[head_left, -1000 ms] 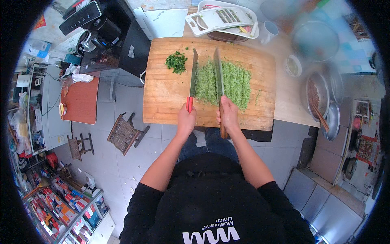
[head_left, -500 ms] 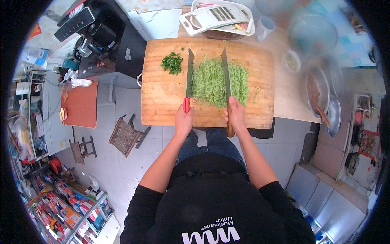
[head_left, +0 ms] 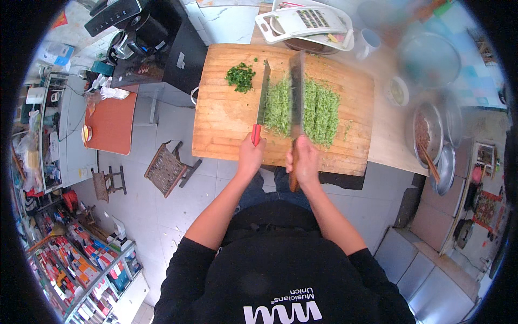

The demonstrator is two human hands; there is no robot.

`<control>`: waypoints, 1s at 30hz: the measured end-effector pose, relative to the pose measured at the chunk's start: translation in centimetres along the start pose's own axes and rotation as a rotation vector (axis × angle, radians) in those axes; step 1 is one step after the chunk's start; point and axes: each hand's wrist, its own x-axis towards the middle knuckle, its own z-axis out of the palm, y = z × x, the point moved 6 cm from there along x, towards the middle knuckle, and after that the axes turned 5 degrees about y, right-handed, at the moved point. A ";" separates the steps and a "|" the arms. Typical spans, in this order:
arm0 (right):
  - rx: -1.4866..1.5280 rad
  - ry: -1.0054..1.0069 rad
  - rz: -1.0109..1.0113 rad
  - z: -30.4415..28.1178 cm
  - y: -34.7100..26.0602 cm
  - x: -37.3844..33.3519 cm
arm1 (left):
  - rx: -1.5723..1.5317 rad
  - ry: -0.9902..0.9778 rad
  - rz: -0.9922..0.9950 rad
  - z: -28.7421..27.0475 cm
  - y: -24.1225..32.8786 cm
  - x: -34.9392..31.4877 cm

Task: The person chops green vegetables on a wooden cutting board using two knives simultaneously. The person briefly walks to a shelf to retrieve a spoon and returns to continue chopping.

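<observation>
My left hand (head_left: 252,155) is closed round the red handle of a cleaver (head_left: 264,94), its blade standing along the left side of a heap of finely shredded green vegetable (head_left: 324,110). A second cleaver (head_left: 297,100) with a brown wooden handle is gripped in my right hand (head_left: 306,162). Its slightly blurred blade is over the heap, left of its middle; whether it touches the board cannot be told. Beneath everything lies a wooden cutting board (head_left: 224,121). Chopped dark green herbs (head_left: 240,78) form a small pile at the board's far left.
Beyond the board, a white grater (head_left: 302,24) rests on a tray beside a white mug (head_left: 368,42). To the right are a small bowl (head_left: 397,90) and a metal bowl (head_left: 438,102) of brown food with chopsticks (head_left: 429,161). A black appliance (head_left: 167,62) stands left; a stool (head_left: 166,168) is on the floor.
The right cleaver has shifted left across the shredded vegetable, nearer the left cleaver, and both hands keep their grips. The whole view has turned slightly.
</observation>
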 end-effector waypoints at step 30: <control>0.220 -0.071 0.200 -9.6 0.1 2.5 | -0.400 -0.241 -0.540 -1.8 1.4 -1.2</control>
